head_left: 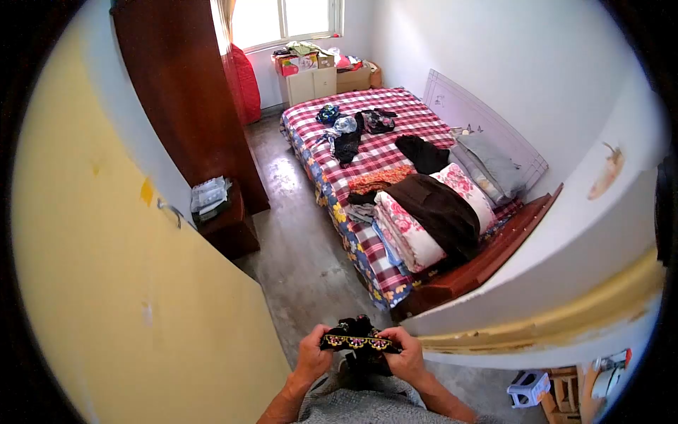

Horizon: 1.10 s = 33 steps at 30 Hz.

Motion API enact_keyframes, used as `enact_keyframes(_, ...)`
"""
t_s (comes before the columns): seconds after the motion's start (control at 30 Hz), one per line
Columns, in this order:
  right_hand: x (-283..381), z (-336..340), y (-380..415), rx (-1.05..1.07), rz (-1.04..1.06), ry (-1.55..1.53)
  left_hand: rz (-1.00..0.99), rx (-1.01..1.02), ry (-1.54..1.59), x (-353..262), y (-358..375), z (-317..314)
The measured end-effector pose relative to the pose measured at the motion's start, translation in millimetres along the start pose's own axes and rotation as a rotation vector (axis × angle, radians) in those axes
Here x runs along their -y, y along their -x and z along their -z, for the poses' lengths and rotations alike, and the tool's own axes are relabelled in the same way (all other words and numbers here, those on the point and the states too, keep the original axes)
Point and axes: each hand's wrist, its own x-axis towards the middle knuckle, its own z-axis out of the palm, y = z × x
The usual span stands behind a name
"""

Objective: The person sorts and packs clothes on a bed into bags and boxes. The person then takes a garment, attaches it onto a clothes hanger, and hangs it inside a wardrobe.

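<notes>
A black cloth garment point(359, 328) with an embroidered band of pink, white and yellow flowers is stretched between my two hands, close in front of my body. My left hand point(313, 353) pinches the band's left end, fingers closed on it. At the opposite end, my right hand point(405, 355) grips the cloth with the thumb over the edge. The lower part of the garment hangs down towards the floor, partly hidden by my hands and grey clothing.
Ahead stands a bed point(381, 152) with a checked cover, scattered clothes and folded quilts point(417, 233). A yellow door point(134, 283) stands at left, near a dark wardrobe point(183, 92) and small cabinet point(233, 226). A door frame point(522, 339) and plastic stool point(528, 389) are at right.
</notes>
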Motion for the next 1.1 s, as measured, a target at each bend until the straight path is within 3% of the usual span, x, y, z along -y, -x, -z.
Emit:
enact_keyframes(0.23,1,-32,-192,0.163,0.140,0.042,0.089,-0.148,-0.038,2,-156,39)
enact_keyframes(0.37,9,-57,-307,0.255,0.125,0.004,-0.004,-0.259,-0.190,5,-244,71)
enact_keyframes(0.57,38,-78,-462,0.488,0.208,0.066,0.150,-0.415,-0.157,0,-354,104)
enact_keyframes(0.8,47,-127,-615,0.404,0.142,0.108,0.180,-0.333,-0.159,29,-512,154)
enact_keyframes(0.97,54,-156,-712,0.241,0.070,0.060,0.165,-0.210,-0.150,18,-632,196)
enact_keyframes(1.03,59,-171,-756,0.232,0.005,-0.006,0.030,-0.187,-0.041,21,-680,211)
enact_keyframes(1.1,52,-183,-799,0.200,0.054,0.006,0.063,-0.111,-0.094,7,-718,234)
